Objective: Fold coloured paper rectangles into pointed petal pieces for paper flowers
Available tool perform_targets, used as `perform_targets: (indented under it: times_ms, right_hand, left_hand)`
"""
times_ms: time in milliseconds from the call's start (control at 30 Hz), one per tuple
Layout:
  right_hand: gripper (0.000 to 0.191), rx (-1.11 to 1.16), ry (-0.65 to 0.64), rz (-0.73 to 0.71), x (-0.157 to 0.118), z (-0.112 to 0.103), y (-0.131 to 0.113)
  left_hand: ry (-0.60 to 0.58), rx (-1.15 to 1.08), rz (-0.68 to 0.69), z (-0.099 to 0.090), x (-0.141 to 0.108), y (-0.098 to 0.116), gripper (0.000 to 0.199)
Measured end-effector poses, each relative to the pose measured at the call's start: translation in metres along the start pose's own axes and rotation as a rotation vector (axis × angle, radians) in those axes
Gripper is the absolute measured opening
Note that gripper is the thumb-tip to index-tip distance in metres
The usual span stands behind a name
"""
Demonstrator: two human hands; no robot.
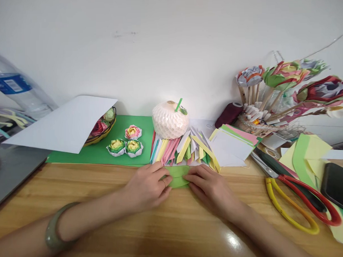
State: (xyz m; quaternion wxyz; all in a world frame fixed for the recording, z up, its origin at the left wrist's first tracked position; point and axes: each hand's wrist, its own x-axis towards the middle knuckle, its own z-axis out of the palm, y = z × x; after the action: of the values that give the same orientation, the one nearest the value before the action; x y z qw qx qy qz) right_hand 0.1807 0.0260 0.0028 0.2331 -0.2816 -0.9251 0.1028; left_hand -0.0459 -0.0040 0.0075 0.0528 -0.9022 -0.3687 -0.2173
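A small green paper [177, 177] with crease lines across it lies on the wooden table between my two hands. My left hand [151, 183] has its fingers closed on the paper's left end; a ring and a bangle show on that side. At the other end, my right hand [207, 185] presses its bunched fingertips on the paper. Just beyond are many folded paper strips [186, 148] in pink, yellow, white and green. Behind them stands a white textured coconut-shaped object [170, 121] with a green straw.
Folded paper flowers [133, 147] sit on a green sheet [85, 157] at left, near a white sheet [61, 125] over a basket and a bottle [15, 85]. At right are paper squares [231, 145], scissors [288, 188], a phone [338, 186] and stemmed paper flowers [285, 77].
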Motion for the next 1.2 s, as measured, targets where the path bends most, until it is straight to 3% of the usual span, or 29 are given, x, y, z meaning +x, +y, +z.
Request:
perform_targets:
  times_ms: [200, 600, 867, 1200]
  right_hand:
    - [0.012, 0.019, 0.004, 0.021, -0.0009, -0.0022, 0.001]
    - [0.011, 0.216, -0.018, 0.128, 0.0019, -0.0008, 0.007]
    - [0.012, 0.27, 0.004, 0.236, 0.0042, 0.0027, 0.0042]
    - [0.015, 0.22, 0.04, 0.286, 0.0057, 0.0069, 0.0007]
  left_hand:
    - [0.0, -0.023, -0.082, -0.001, -0.0023, -0.0017, 0.012]
    - [0.02, -0.174, -0.101, -0.0031, -0.0023, -0.0046, 0.011]
    - [-0.008, -0.26, -0.331, -0.0004, -0.0011, 0.0007, 0.011]
    - [-0.046, -0.273, -0.417, 0.0018, 0.0004, 0.0051, 0.011]
